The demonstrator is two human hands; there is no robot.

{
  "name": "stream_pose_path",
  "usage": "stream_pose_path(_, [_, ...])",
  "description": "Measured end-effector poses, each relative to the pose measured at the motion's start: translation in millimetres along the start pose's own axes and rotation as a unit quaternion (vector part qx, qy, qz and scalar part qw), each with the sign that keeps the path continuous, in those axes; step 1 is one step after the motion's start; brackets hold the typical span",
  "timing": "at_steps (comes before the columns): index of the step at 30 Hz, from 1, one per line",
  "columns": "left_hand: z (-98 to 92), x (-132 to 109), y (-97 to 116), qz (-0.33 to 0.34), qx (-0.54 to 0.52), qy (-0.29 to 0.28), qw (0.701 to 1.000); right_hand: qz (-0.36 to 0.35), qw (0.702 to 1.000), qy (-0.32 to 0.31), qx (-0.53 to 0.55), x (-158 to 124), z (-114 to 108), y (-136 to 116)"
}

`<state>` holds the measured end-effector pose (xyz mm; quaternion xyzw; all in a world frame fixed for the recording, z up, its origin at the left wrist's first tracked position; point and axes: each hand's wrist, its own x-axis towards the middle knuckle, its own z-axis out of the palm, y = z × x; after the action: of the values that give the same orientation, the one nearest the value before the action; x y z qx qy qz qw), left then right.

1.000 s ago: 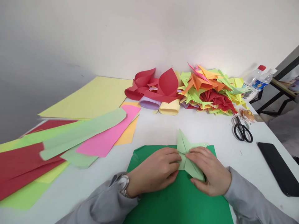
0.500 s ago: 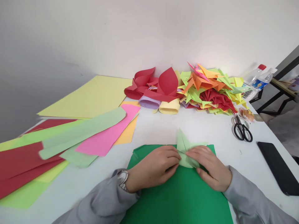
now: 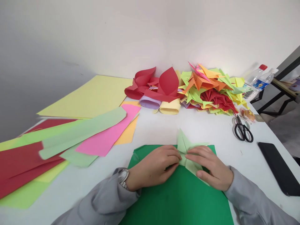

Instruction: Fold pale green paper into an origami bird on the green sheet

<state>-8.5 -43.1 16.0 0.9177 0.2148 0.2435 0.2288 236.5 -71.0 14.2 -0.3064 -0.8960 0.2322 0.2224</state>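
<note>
A pale green folded paper (image 3: 184, 142) with pointed flaps lies over the far edge of a green sheet (image 3: 180, 197). Its left side is pinched by my left hand (image 3: 161, 164), whose fingertips are bent against the paper. From the right, my right hand (image 3: 208, 167) presses on the folds with its fingers stretched out, thumb lower down on a flap. That flap slants toward me and to the right, partly under the right hand. Both hands cover portions of the paper.
Coloured paper strips (image 3: 100, 137) fan out on the left, before a large yellow sheet (image 3: 89, 97). Behind stand rolled red paper shapes (image 3: 168, 84) and a pile of folded papers (image 3: 208, 90). Scissors (image 3: 243, 131), a black phone (image 3: 278, 168) and plastic bottles (image 3: 261, 81) are on the right.
A lower flap of the pale green paper has opened out toward me and to the right. My right fingers have shifted slightly on the folds; my left hand stays nearly still.
</note>
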Motion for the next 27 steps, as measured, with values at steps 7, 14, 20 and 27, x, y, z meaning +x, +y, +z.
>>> stream_pose_path(7, [4.3,0,-2,-0.042,-0.011,0.033,0.999,0.026,0.997,-0.04,-0.061,0,3,-1])
stream_pose_path(14, [11.7,-1,-7,-0.161,-0.017,0.079,0.984,0.002,0.996,-0.027,-0.086,-1,5,-1])
stream_pose_path(20, [11.3,1,-4,-0.186,-0.017,0.072,0.98,-0.021,0.996,-0.01,-0.091,0,6,-6])
stream_pose_path(27, [0.5,-2,-7,-0.111,-0.064,0.047,0.991,-0.007,0.999,0.009,-0.042,-1,3,-1])
